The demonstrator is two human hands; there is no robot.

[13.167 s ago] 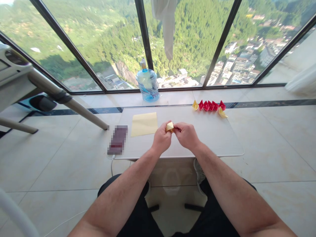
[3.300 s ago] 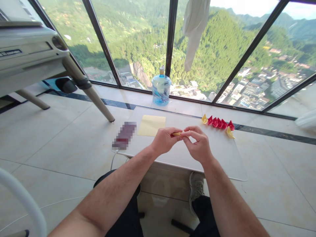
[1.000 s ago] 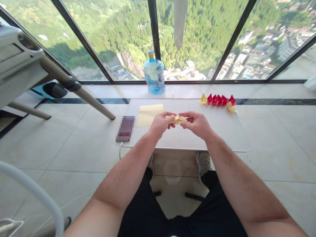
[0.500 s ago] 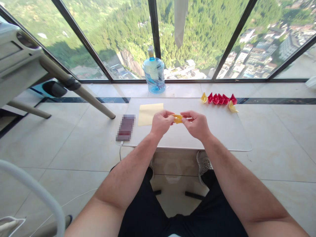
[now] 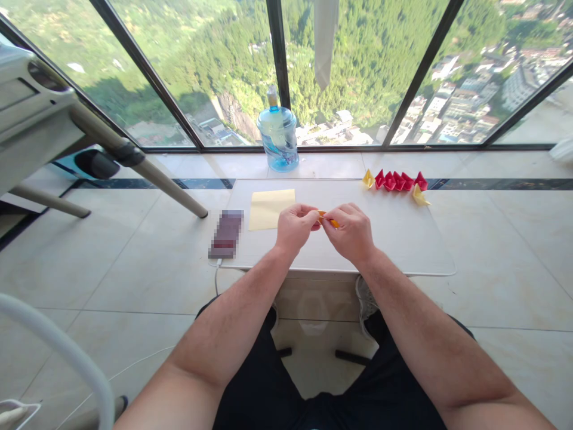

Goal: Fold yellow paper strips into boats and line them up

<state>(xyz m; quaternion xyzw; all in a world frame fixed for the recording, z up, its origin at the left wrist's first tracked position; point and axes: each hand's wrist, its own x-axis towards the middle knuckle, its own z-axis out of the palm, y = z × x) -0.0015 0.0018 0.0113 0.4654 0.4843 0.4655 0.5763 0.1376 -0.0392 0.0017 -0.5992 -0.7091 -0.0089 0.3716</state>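
- The tall glass window [image 5: 215, 54], with dark frames, is the largest thing; it stands far beyond the grip and shows green hills and buildings.
- The low white table [image 5: 358, 251] lies under the grip and spreads to both sides of it.
- The blue water bottle [image 5: 278, 140] stands upright on the floor, beyond the grip and a little to its left, close to the window.
- The pale yellow paper sheet [image 5: 271, 209] lies flat on the table, just left of the grip.
- The left hand [image 5: 294, 230] holds a folded yellow paper piece [image 5: 333, 223] with a narrow pinch of thumb and fingers.
- The right hand [image 5: 353, 232] pinches the same piece, also narrowly; its fingertips are near those of the other hand.
- The phone [image 5: 226, 234], which is blurred, lies farther left of the grip, at the table's edge, joined to a white cable [image 5: 217, 278].
- The row of red boat-shaped papers [image 5: 398, 181] is beyond the grip and to its right, at the far table edge.
- Two yellow boat-shaped papers [image 5: 419, 196] stand near this row's two ends.
- The held piece is smallest, between both hands, above the table.
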